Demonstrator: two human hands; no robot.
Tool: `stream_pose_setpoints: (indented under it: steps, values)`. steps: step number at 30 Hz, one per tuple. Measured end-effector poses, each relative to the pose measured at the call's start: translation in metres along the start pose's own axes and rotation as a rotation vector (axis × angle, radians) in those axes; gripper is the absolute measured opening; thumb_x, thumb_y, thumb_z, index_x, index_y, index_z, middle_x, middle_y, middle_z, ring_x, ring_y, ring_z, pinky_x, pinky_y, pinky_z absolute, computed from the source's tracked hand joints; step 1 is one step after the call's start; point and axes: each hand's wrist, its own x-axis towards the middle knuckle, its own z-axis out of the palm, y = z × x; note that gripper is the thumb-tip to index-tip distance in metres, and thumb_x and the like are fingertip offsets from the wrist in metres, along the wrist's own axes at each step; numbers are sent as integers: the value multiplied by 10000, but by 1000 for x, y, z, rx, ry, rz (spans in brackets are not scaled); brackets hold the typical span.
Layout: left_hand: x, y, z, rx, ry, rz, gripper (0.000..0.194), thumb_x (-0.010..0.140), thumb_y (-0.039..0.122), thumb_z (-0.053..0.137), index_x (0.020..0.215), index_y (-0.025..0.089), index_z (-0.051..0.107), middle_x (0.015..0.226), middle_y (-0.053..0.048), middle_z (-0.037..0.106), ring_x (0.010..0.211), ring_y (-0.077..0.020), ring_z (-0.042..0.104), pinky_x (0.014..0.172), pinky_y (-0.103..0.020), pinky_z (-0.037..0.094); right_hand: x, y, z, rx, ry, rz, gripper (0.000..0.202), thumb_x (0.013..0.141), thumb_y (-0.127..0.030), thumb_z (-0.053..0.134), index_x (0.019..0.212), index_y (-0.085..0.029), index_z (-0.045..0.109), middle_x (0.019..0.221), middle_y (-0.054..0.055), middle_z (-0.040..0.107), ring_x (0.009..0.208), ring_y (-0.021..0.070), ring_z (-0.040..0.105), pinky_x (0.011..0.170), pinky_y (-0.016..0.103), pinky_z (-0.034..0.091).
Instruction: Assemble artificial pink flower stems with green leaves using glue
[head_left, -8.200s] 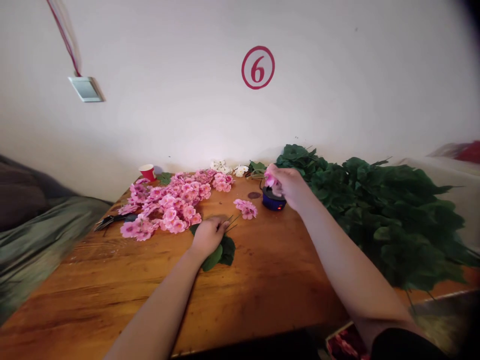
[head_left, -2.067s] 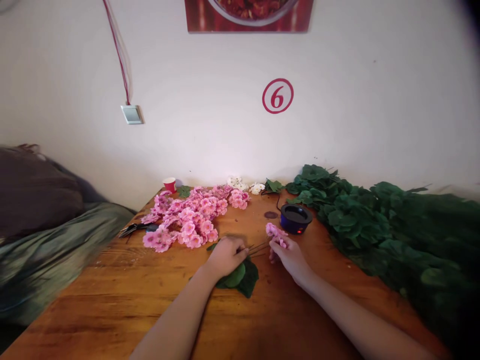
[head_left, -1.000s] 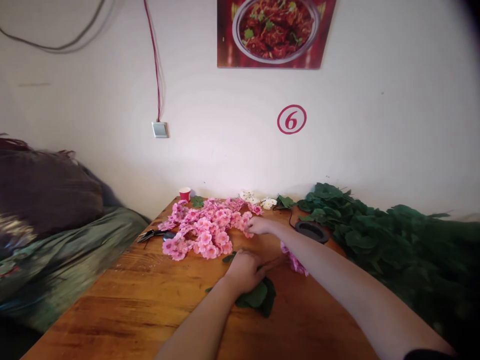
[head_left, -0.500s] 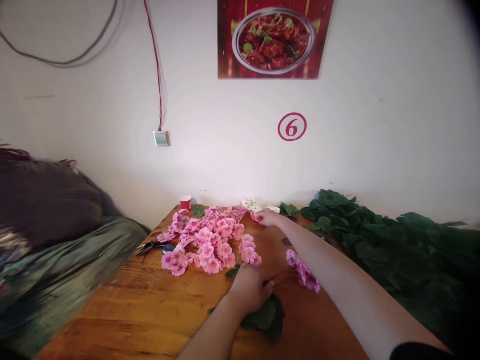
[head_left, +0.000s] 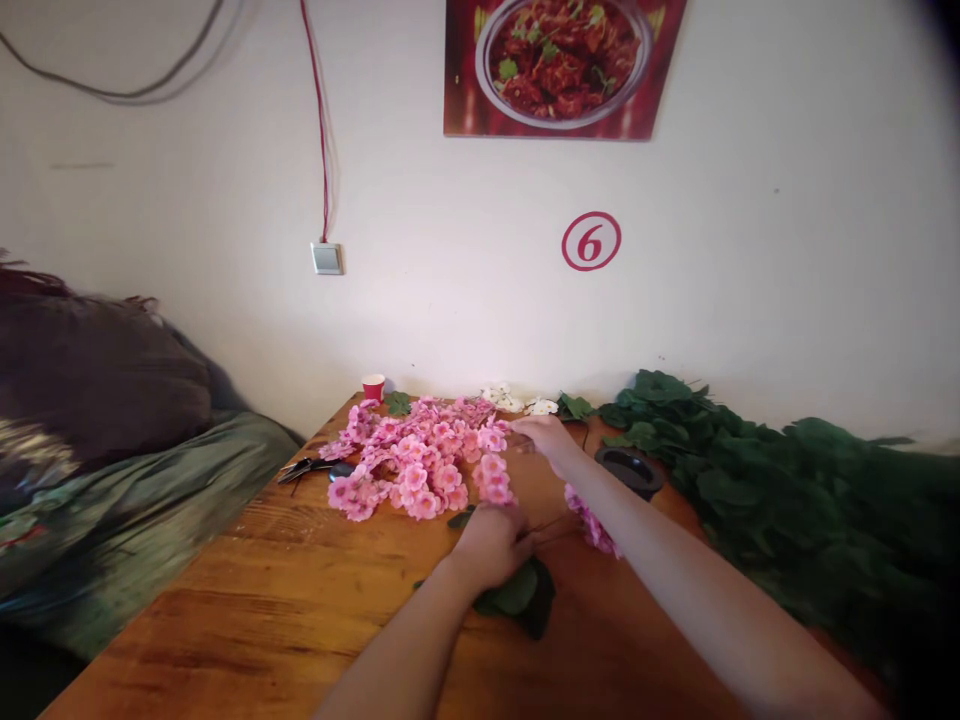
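My left hand (head_left: 491, 545) is closed around the thin stems of an artificial flower spray, low over the table. Dark green leaves (head_left: 517, 592) stick out below its fingers, and brown stems run right toward a purple-pink blossom cluster (head_left: 592, 525), partly behind my right forearm. A pink cluster (head_left: 492, 478) lies just beyond the left knuckles. Farther back, my right hand (head_left: 546, 438) reaches to the right edge of the pile of pink artificial flowers (head_left: 420, 455). Its fingers are stretched out, with nothing visible between them; whether the fingertips touch the blossoms is unclear.
On the wooden table (head_left: 262, 600) are black-handled pliers (head_left: 307, 467), a red paper cup (head_left: 373, 387), white flowers (head_left: 502, 397) and a black dish (head_left: 628, 470). A heap of green leaves (head_left: 750, 480) fills the right side. Green cloth (head_left: 187, 510) lies left of the table.
The view has tilted and shifted slightly. My right hand's fingers have straightened beside the pink pile, and the black dish shows more beyond the forearm. My left hand keeps its hold on the stems.
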Motion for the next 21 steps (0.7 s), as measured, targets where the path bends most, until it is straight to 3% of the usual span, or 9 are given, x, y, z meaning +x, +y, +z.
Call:
stream_pose_setpoints:
  steps: [2,4,6,8,10,12,15,17,21]
  values:
    - [0,-1,-1,-70,31,-42,322,929,447,507,983,184,684,838,-59,705,820,-221,642,771,-314,444,-39,-1,-5,203,37,12,348,777,-490,565,854,-174,690,860,88,733,769,206,680,688,313,537]
    - [1,0,-2,-130,104,-69,353,926,414,521,1160,170,621,910,-69,703,859,-224,642,783,-313,458,-77,5,-7,395,88,31,334,768,-495,579,860,-191,682,834,69,727,732,181,673,681,304,551]
    - [0,3,-4,-160,187,-59,370,935,401,511,1203,158,593,996,-101,696,935,-243,638,837,-339,472,-105,16,-3,552,126,83,269,741,-448,651,837,-197,671,780,43,713,657,152,653,614,271,544]
    - [0,8,-6,-189,238,18,324,959,374,476,1175,172,609,1119,-121,675,1059,-258,614,933,-370,463,-122,30,8,816,196,195,210,671,-340,758,783,-202,644,699,6,685,547,128,604,517,242,514]
    - [0,14,-9,-237,261,122,293,975,306,442,1196,199,602,1243,-113,634,1167,-248,574,1009,-379,438,-129,39,22,949,266,223,211,683,-335,764,800,-213,637,622,-23,642,456,115,538,436,233,471]
    - [1,18,-11,-278,276,165,283,971,237,422,1188,203,601,1229,-106,634,1143,-230,585,988,-368,459,-130,41,34,976,260,245,261,735,-433,732,825,-207,638,626,-6,641,458,132,545,408,242,457]
    - [2,20,-11,-239,295,93,263,967,195,396,1073,181,636,1040,-98,678,975,-217,632,873,-351,506,-132,38,43,956,216,296,415,780,-594,635,817,-181,623,610,24,620,470,154,557,372,242,423]
    - [3,21,-10,-159,309,49,274,969,187,389,1095,178,632,1010,-94,689,948,-218,640,857,-358,511,-134,36,42,940,195,298,490,798,-667,556,853,-182,607,623,28,607,469,157,543,359,243,395]
    - [1,29,-11,-25,328,46,292,976,195,386,1170,174,604,993,-97,699,926,-227,650,816,-363,521,-143,34,35,767,367,106,445,840,-664,535,1019,-257,526,735,-6,574,533,152,509,413,245,381]
